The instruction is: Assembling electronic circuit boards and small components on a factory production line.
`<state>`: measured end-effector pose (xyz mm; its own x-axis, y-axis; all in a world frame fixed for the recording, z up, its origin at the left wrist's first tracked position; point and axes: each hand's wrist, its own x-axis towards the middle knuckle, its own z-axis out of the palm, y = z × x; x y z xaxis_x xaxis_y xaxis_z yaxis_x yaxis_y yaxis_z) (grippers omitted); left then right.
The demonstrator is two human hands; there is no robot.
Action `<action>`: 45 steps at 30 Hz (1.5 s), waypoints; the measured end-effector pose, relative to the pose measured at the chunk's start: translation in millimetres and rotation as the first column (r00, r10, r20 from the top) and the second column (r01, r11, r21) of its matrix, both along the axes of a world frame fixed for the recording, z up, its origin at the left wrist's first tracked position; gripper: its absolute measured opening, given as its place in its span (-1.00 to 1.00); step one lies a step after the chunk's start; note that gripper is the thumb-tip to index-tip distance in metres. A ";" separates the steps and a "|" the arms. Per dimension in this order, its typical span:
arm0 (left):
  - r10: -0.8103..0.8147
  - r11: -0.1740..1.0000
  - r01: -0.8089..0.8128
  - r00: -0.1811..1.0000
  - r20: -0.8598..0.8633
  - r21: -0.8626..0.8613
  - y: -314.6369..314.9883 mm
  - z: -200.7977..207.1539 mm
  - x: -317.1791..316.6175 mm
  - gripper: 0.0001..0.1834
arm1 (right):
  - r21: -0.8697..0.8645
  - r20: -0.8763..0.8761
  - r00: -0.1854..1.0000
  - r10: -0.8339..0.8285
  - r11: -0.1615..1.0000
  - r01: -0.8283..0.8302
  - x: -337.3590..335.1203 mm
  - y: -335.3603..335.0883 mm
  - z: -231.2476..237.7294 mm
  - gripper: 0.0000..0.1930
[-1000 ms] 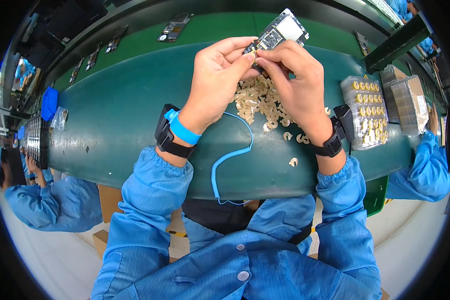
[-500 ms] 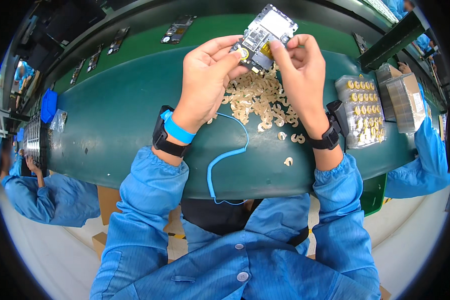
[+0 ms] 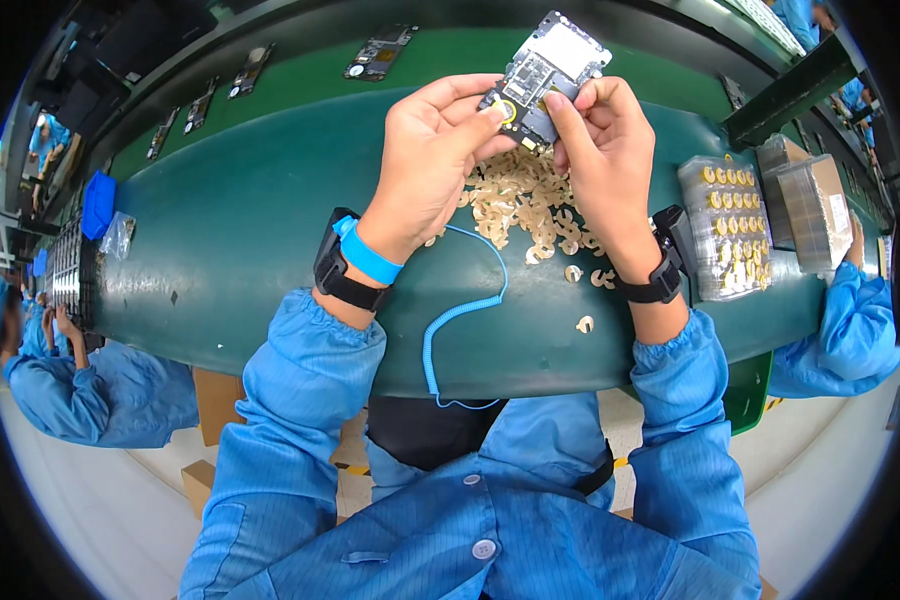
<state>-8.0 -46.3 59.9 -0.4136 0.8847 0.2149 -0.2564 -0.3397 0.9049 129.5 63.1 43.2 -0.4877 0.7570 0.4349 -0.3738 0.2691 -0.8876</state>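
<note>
Above the far side of the table, both hands hold up a phone circuit board (image 3: 532, 78), tilted, with a large pale rectangle at its upper end. My left hand (image 3: 432, 150) grips its lower left edge, thumb beside a round yellow-rimmed part (image 3: 507, 110). My right hand (image 3: 610, 135) pinches the right edge, its thumb pressing on a grey area with a bit of gold film showing. The right fingertips behind the board are partly hidden. Beneath the hands lies a heap of small cream-coloured notched discs (image 3: 515, 205), a few of them scattered nearer to me.
A clear tray of yellow-and-white discs (image 3: 727, 225) stands right, beside clear boxes (image 3: 815, 215). More boards (image 3: 382, 52) lie along the green strip behind. A coiled blue cord (image 3: 430, 345) crosses the table. Left are a blue bin (image 3: 98, 207) and a plastic bag (image 3: 118, 236). Co-workers sit either side.
Both hands and the board have shifted slightly right. My right thumb now covers more of the gold film. Boards on the back strip appear farther right, and the right-hand co-worker's arm has moved.
</note>
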 end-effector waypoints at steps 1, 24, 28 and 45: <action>0.001 1.000 -0.001 1.000 0.001 0.000 -0.1 -0.3 0.0 -0.62 | 0.000 -0.004 1.000 0.001 1.000 -0.001 -0.2 -0.3 -0.3 -0.79; -0.036 0.998 0.038 0.999 -0.023 0.048 -0.9 1.7 4.1 -0.57 | -0.002 -0.015 1.000 -0.004 1.000 0.004 0.4 -1.7 0.5 -0.80; 0.064 0.998 -0.063 0.991 -0.121 0.019 -0.1 -0.3 6.6 -0.56 | 0.022 -0.011 1.000 -0.005 1.000 0.005 0.2 -5.2 0.7 -0.80; 0.149 0.987 -0.142 0.983 -0.107 0.072 2.1 -11.5 13.5 -0.63 | 0.019 0.019 1.000 -0.010 1.000 0.009 -2.0 -6.4 -6.6 -0.81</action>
<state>5.6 -44.2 48.4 -0.5067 0.8000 0.3214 -0.0983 -0.4240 0.9003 127.5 56.7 36.6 -0.4886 0.7533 0.4403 -0.3545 0.2898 -0.8890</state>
